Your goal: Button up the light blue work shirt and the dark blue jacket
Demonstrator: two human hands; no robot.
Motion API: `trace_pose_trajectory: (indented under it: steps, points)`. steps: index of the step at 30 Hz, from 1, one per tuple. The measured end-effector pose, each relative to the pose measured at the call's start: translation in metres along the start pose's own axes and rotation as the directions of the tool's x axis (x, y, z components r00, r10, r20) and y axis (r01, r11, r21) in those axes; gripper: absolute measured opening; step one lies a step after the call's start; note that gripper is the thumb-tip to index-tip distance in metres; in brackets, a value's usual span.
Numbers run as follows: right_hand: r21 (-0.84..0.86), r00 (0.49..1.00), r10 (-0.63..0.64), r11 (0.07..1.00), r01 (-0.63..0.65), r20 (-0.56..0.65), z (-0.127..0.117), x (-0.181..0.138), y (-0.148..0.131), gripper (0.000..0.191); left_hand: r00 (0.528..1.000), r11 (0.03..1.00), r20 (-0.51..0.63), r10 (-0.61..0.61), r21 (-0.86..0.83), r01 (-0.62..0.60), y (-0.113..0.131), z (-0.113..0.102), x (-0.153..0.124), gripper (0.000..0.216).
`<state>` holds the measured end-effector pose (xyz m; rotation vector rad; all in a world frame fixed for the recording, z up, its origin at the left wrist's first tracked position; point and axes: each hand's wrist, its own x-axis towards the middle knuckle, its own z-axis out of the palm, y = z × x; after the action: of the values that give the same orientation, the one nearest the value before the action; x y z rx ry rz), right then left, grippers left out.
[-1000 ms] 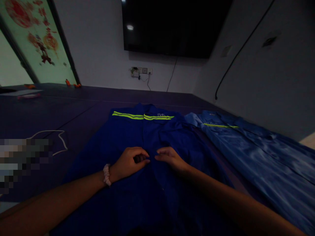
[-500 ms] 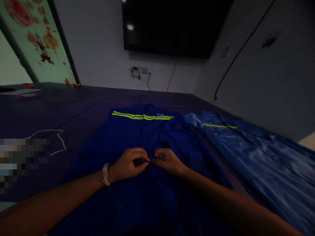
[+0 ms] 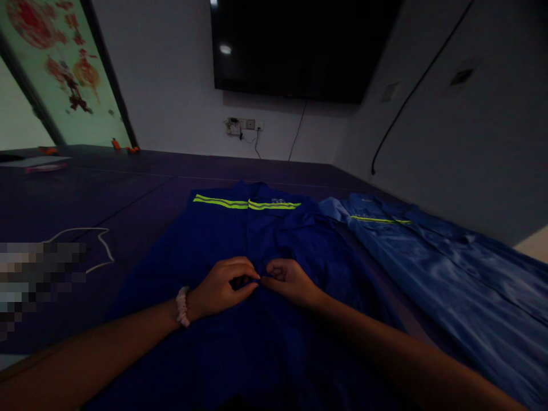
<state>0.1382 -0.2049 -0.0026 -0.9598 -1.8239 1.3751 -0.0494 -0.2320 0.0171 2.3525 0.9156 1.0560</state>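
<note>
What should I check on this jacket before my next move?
1. Jacket spread out, front up: ok.
2. Jacket smooth: not ok, creases show right of the front's middle.
3. Left hand and right hand close together at the front's middle: ok.
4. Cloth firmly between the fingertips: cannot tell, too dark and small.
5. Scrunchie back at the left wrist, off the fingers: ok.
6. Paler garment apart from both hands: ok.

Nothing you can actually read here, tbh. The dark blue jacket (image 3: 257, 337) has tiny white print (image 3: 280, 200) on the chest, too small and dim to make out. Same deal with the faint marks (image 3: 362, 216) on the paler jacket (image 3: 428, 279).
</note>
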Motion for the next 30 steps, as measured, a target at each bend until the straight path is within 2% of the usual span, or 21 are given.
trace_pose_trajectory:
  steps: [5,10,13,17,21,25,30]
  points:
    - [-0.016,1.000,-0.003,1.000,0.003,0.004,-0.0008,0.0012,0.0022,0.018,0.996,0.996,-0.029,0.082,-0.019,-0.082,0.0015,0.0004,-0.0004,0.014]
    - [-0.114,0.998,-0.044,0.993,0.040,-0.034,0.0005,0.0024,0.0053,0.011,0.991,0.992,-0.049,0.124,-0.022,-0.125,0.0061,0.0006,-0.0022,0.011]
    - [-0.198,0.994,-0.094,0.977,0.081,-0.059,0.0032,0.0020,0.0058,0.007,0.992,0.993,-0.070,0.101,-0.054,-0.105,0.0083,0.0029,-0.0029,0.008]
    - [-0.273,0.985,-0.157,0.953,0.132,-0.074,0.0066,0.0005,0.0046,0.003,0.998,0.999,-0.063,-0.004,-0.053,0.000,0.0088,0.0055,-0.0017,0.006]
    - [-0.154,0.993,-0.105,0.984,0.095,-0.059,0.0063,-0.0003,0.0023,0.007,0.988,0.991,-0.076,-0.135,-0.034,0.133,0.0057,0.0037,0.0012,0.005]
    - [0.020,1.000,-0.007,1.000,0.007,-0.024,0.0035,0.0003,0.0000,0.019,0.976,0.975,-0.065,-0.210,-0.086,0.204,0.0026,0.0024,0.0032,0.006]
    - [0.087,0.999,0.025,0.996,-0.023,-0.022,0.0014,-0.0004,-0.0039,0.026,0.957,0.952,-0.055,-0.283,-0.140,0.274,-0.0002,0.0041,0.0032,0.009]
